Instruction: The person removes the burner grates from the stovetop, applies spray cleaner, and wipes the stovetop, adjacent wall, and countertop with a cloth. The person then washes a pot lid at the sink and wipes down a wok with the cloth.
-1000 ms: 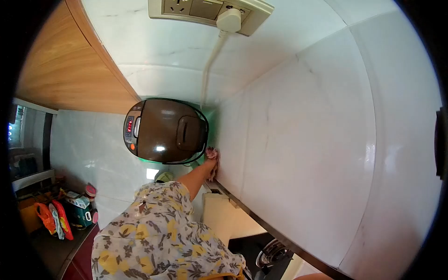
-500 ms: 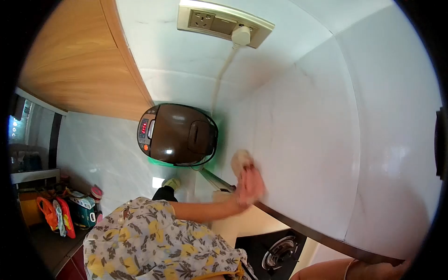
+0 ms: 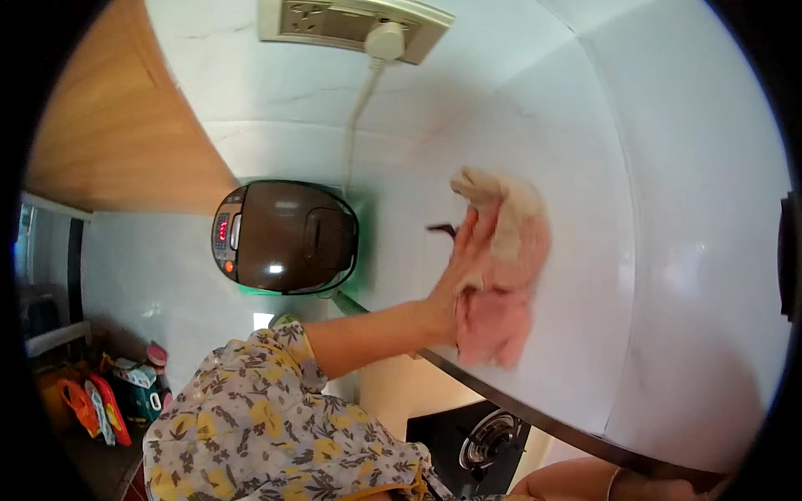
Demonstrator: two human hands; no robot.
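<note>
My left hand presses a beige and pink cloth against the white, marble-look surface. Its fingers point away from me over the cloth, which partly hides them. A small dark thing shows just left of the fingers; I cannot make out what it is. Left of this hand stands a brown rice cooker with a lit red display. My right hand is only partly in view at the lower right edge, by the surface's dark rim, its fingers hidden.
A plug with a white cord sits in the wall socket plate above the cooker. A gas burner lies below the dark edge. Wooden panelling is at upper left, with bags and boxes at lower left.
My left hand has moved up and to the right with the cloth, which is now spread wider. The view has shifted, so the cooker and socket appear further left.
</note>
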